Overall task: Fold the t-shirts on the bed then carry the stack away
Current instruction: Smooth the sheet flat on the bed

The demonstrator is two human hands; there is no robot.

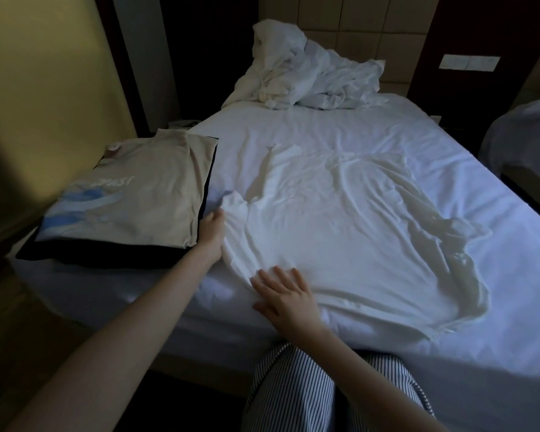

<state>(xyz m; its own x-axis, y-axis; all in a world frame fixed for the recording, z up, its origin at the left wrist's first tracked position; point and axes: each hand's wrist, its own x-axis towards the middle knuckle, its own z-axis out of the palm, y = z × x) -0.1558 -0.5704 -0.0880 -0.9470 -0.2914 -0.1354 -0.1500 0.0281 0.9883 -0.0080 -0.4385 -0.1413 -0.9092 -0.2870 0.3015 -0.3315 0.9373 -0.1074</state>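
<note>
T-shirt [349, 219], white, lies spread on the bed [356, 126], long axis 10 to 4 o'clock; right hand [286, 296] presses flat, fingers [278, 275] splayed, on its near edge; left hand [213, 229] at the 10 o'clock sleeve [233, 204], fingers hidden, grip unclear.

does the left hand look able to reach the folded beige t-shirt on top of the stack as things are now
Probably yes. The left hand sits right beside the beige t-shirt, at the edge of the white t-shirt, and nothing lies between them.
</note>
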